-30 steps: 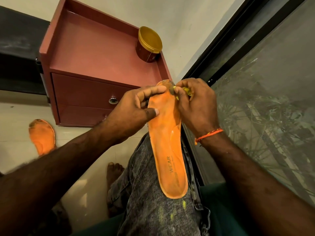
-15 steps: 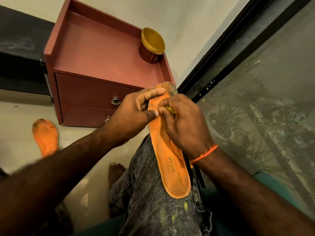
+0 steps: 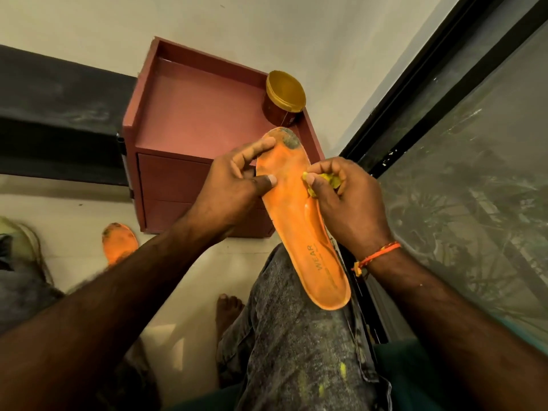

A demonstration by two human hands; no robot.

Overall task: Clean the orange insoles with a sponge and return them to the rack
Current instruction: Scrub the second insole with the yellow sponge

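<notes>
An orange insole (image 3: 299,221) marked WEAR lies lengthwise on my right thigh, its dirty dark toe end pointing away from me. My left hand (image 3: 234,188) pinches its left edge near the toe, thumb on top and fingers behind. My right hand (image 3: 344,197) grips a small yellow sponge (image 3: 329,180) at the insole's right edge, just below the toe area. Most of the sponge is hidden in the fingers. A second orange insole (image 3: 120,241) with a dirty toe lies on the floor at the left, partly behind my left forearm.
A red-brown cabinet (image 3: 189,120) with drawers stands ahead against the wall, a gold-lidded jar (image 3: 283,97) on its top right corner. A dark-framed glass window (image 3: 474,173) runs along the right. A shoe (image 3: 23,238) sits at the far left on the pale floor.
My right hand with the sponge slid from the insole's toe down to the middle, then out to its right edge. The view tilted, so the cabinet sits lower in the frame.
</notes>
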